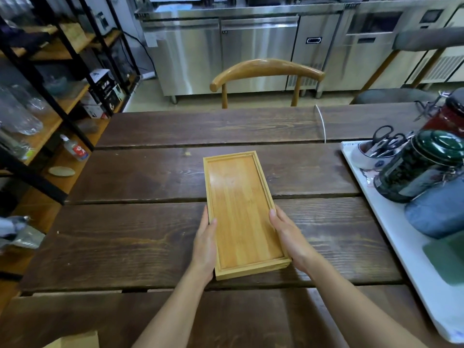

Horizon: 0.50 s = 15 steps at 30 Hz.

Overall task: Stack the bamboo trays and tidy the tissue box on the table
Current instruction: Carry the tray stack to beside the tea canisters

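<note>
Both hands — left hand (pixel 204 243), right hand (pixel 288 234) — gripping bamboo tray (pixel 242 209) over plank table (pixel 150 177), steel counters (pixel 221 51) behind

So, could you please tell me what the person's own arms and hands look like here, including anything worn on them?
Both forearms are bare as far as the picture shows: no sleeves reach into view. The left hand and the right hand wear no gloves, and no rings, watch or bracelet can be seen on the fingers or wrists. The fingernails look short and unpainted, and no marks show on the arms.
</note>
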Available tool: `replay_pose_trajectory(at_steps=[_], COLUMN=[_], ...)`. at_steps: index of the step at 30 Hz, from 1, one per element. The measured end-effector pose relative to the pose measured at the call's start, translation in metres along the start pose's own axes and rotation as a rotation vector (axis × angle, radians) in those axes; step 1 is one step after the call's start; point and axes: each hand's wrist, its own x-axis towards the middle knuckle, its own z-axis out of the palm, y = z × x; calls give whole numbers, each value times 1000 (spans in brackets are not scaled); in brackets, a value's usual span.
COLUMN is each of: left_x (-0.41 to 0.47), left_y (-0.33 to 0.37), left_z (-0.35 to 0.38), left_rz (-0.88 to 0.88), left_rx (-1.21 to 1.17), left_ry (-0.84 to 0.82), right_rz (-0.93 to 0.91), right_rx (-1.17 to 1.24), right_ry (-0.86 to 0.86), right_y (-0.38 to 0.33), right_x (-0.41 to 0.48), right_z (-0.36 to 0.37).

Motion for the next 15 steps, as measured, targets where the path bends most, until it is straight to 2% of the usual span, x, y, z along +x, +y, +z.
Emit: replay_pose_trajectory(at_steps=[15], left_x=[6], left_y=[-32], left_z=[153], left_rz=[-83], left_rx=[-120], left_ry=[-202], right_rz=[38], right_rx=[-63], right_ry=[191], right_y=[-5], right_x=[-46], right_z=[-147])
